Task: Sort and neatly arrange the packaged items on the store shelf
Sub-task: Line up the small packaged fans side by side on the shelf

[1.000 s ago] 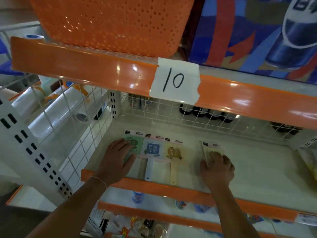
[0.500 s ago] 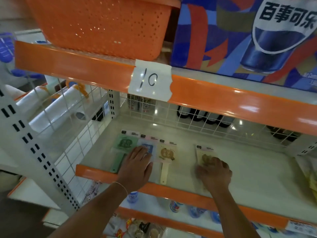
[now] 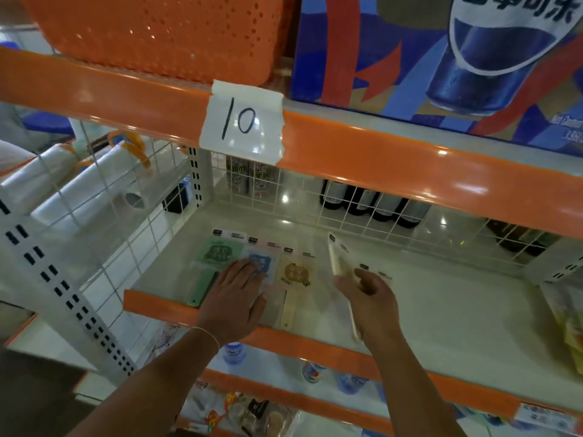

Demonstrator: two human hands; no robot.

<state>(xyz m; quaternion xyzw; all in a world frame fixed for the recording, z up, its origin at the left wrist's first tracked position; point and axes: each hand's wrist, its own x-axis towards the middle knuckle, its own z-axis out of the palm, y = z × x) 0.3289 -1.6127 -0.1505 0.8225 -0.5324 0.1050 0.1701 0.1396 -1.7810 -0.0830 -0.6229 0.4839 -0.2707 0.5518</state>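
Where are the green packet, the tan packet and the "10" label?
green packet (image 3: 217, 253), head view, on its printed face.
tan packet (image 3: 295, 272), head view, on its round emblem.
"10" label (image 3: 241, 121), head view, between the digits.

Store shelving all round: white shelf boards with glossy orange edge strips, white wire grid at the back and left side, perforated white upright. Paper label marked "10" taped on the upper strip. Orange perforated basket and blue cola box up top. Ceiling-light glare on the strips.
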